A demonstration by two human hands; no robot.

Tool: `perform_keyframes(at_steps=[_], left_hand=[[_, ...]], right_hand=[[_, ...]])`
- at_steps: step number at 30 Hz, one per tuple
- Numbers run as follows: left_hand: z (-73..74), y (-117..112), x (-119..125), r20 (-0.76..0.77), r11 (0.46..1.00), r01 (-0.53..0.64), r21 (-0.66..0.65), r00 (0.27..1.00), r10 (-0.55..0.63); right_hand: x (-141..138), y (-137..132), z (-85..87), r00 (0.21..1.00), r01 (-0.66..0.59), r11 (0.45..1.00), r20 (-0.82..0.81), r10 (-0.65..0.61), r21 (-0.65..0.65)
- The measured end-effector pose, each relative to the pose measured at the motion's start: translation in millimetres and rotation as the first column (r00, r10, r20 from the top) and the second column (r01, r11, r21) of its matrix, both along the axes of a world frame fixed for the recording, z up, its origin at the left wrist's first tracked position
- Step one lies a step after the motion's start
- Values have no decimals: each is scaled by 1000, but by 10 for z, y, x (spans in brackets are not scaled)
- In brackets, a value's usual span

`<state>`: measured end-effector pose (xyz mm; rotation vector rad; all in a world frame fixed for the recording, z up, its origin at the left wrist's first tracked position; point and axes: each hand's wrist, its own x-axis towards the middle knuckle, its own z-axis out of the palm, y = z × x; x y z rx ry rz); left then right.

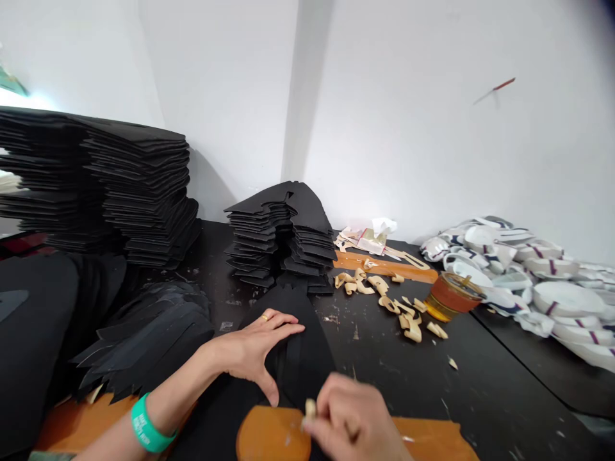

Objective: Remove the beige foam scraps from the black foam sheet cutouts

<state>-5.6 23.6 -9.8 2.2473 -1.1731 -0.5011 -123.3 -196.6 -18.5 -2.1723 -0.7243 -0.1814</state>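
My left hand (269, 346) lies with fingers spread on a black shaped sheet (307, 358), its thumb pointing toward me. A green wristband (148, 422) is around that wrist. Close to the sheet's near end, my right hand (355, 416) is closed and a little blurred. Between its thumb and fingers shows a small beige curl (311, 408), like the strips scattered on the table. Just left of that hand is a rounded orange-brown surface (271, 435) at the near end of the black sheet.
Stacks of black pieces (139, 186) stand at left, with another stack (283, 237) ahead. Curled beige strips (379, 285) lie around an amber tape roll (451, 298). White pieces with dark stripes (542, 275) are heaped at right. A tissue pack (372, 242) sits by the wall.
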Motion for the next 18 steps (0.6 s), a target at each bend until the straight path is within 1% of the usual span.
perform_keyframes(at_steps=[1,2,3,4,5,6,7,8,9,11,13,14,16,17,18], left_hand=[[3,-7,-44,7,1000,-1,7,1000,1],[7,-11,-88,13,1000,-21,11,1000,21],[12,-12,-130,28,997,-75,10,997,75],[19,-11,-167,54,985,-174,3,983,174],[28,-9,-198,84,950,-311,-4,947,310],[38,-8,-219,114,890,-456,-8,884,453],[47,-9,-231,135,817,-577,-6,809,572],[53,-10,-232,140,749,-663,-2,741,656],[54,-13,-223,114,698,-716,-7,693,712],[34,-16,-189,1,642,-765,-54,643,766],[-11,-12,-161,-119,584,-803,-120,596,794],[-34,-9,-163,-161,555,-820,-142,572,804],[-53,4,-217,-195,518,-838,-172,544,816],[-34,19,-270,-217,510,-837,-200,545,810],[14,48,-338,-259,512,-824,-241,563,785]], right_hand=[[146,-58,15,995,99,994,-18,-98,53],[281,-111,18,985,170,981,-47,-167,89],[401,-158,5,975,219,969,-68,-212,115],[501,-197,-26,967,251,960,-76,-243,124],[580,-227,-74,962,271,957,-74,-265,105],[636,-248,-134,958,284,956,-63,-280,73],[671,-261,-202,957,289,957,-43,-287,33],[688,-269,-271,960,280,960,-15,-281,-9],[692,-276,-337,965,263,964,19,-263,-43],[683,-299,-443,972,228,971,76,-223,-64],[687,-339,-507,970,237,971,67,-235,-22],[699,-365,-522,966,257,966,31,-258,20],[737,-416,-523,953,299,948,-81,-291,107],[757,-438,-512,945,313,939,-146,-293,143],[774,-458,-495,936,322,931,-206,-286,171]])
